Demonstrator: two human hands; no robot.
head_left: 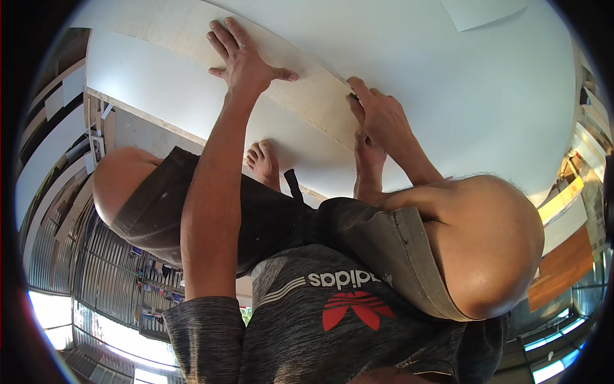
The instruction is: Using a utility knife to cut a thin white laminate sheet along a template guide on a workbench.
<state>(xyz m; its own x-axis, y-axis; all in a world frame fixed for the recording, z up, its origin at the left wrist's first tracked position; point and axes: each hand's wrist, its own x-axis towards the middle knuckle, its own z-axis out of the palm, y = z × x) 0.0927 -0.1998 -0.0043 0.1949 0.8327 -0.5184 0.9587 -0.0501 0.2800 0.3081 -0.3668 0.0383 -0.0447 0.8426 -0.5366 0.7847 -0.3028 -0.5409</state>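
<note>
My left hand point(242, 67) lies flat with fingers spread, pressing on a long pale plywood strip point(297, 70). The strip lies across a large white board point(435, 89). At the strip's far edge, right of my left hand, my right hand point(382, 115) is closed in a pinch. A small dark end shows between its fingers; the rest of what it holds is hidden, so I cannot tell its kind. My right fingertips meet the edge line of the strip.
My bare feet point(263, 160) stand on the white board by the strip's near edge, with my knees bent up on both sides. A loose pale sheet point(484, 11) lies at the far right. Stacked boards point(57, 147) stand at the left, and a brown panel point(563, 272) at the right.
</note>
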